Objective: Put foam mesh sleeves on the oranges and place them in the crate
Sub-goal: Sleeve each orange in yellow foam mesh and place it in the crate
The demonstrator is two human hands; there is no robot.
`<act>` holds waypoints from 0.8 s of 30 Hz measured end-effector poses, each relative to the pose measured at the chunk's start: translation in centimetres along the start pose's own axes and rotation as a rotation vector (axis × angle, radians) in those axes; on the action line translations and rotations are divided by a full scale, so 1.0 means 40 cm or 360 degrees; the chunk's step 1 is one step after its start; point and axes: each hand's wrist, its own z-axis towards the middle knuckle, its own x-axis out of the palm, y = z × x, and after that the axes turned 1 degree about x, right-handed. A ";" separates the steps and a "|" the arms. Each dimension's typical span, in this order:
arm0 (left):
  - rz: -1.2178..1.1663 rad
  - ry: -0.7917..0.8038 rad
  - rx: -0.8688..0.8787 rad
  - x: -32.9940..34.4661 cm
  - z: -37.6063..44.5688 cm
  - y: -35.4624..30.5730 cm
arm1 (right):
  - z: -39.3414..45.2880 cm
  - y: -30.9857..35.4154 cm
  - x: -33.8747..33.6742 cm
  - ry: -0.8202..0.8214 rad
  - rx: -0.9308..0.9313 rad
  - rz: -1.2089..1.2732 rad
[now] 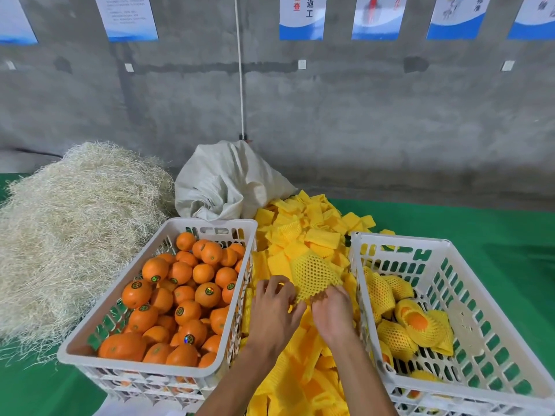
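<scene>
Your two hands meet at lower centre of the frame, between two white crates. Your left hand (274,301) has fingers curled down at the near edge of a stretched yellow mesh sleeve (313,273); your right hand (332,310) pinches that same edge from the other side, fingers bent over it. The sleeve bulges round and its net is opened up, but whether an orange sits inside you cannot tell from here. It lies on top of the loose sleeve pile (303,235), too many flat yellow pieces to count, running from mid-frame down between the crates to the bottom edge. Left crate (210,225), lower left: bare oranges (168,298), roughly forty visible, heaped, many with dark round stickers. Right crate (399,238), lower right: wrapped oranges (420,325), about seven that you can make out, along its left side and floor, one showing orange skin through its open sleeve end. One pale straw heap (75,223) at left, touching the left crate. One white sack (225,181) at centre behind the crates, just beside the sleeve pile. Green floor cover (495,229) under everything. Six posters (126,16) across the top on a grey wall, one white cord (240,70) hanging down it.
</scene>
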 end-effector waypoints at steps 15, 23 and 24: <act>-0.1837 0.0174 -0.1173 -0.033 0.042 0.060 | 0.011 0.032 -0.036 -0.0252 -0.0220 -0.1400; -0.1971 -0.0034 -0.1190 -0.080 0.122 0.053 | -0.007 0.017 0.001 0.0019 0.0033 -0.1079; -0.1973 -0.0046 -0.1161 -0.083 0.125 0.047 | -0.012 0.014 0.008 0.0054 0.0050 -0.1088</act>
